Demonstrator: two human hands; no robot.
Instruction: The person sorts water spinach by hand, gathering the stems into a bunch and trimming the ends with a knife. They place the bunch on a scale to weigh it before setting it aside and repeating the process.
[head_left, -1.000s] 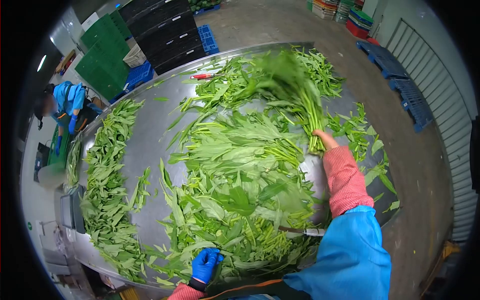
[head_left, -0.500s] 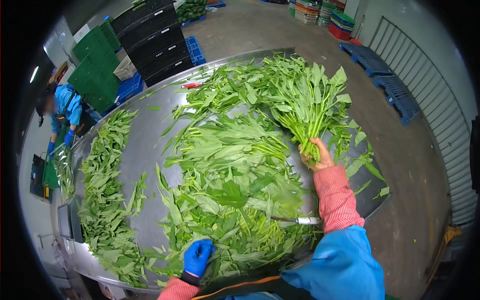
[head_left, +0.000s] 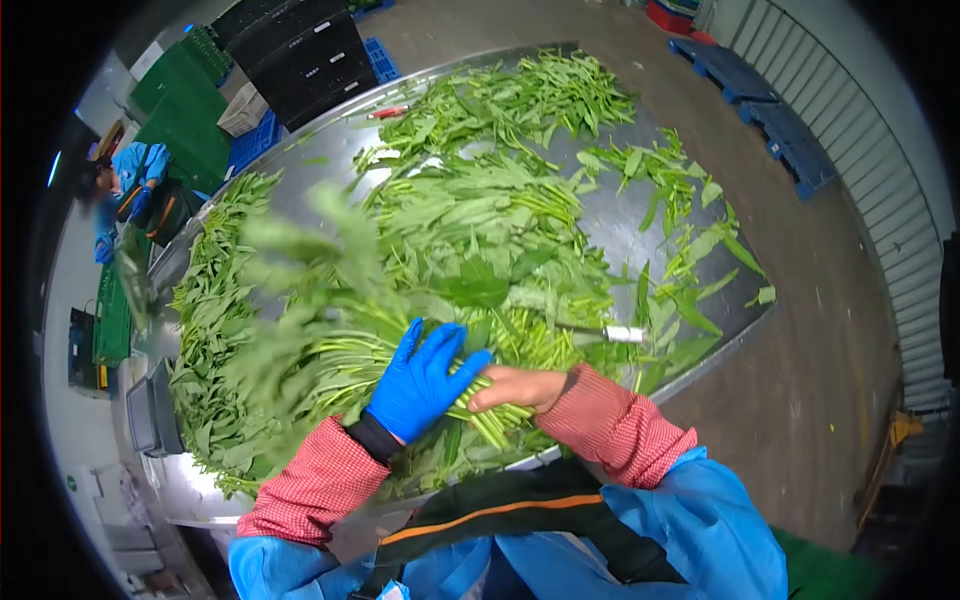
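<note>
Head view: bunched greens [head_left: 335,350], lower centre.
Our right hand [head_left: 522,388] is gripping the stems [head_left: 488,424]; our left hand [head_left: 418,382] is lying spread atop.

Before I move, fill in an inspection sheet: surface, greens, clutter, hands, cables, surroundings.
Surface: metal table, bare in patches.
Job's things: bunch of long-stemmed greens, leaves blurred; pile of greens beyond.
Clutter: pale-handled knife among greens; red-handled tool near the far edge.
Hands: left hand, blue-gloved, fingers spread over the bunch; right hand, bare, grips it near the stem ends.
Cables: nothing seen.
Surroundings: black crates beyond the table, blue pallets at right, co-worker at far left.
</note>
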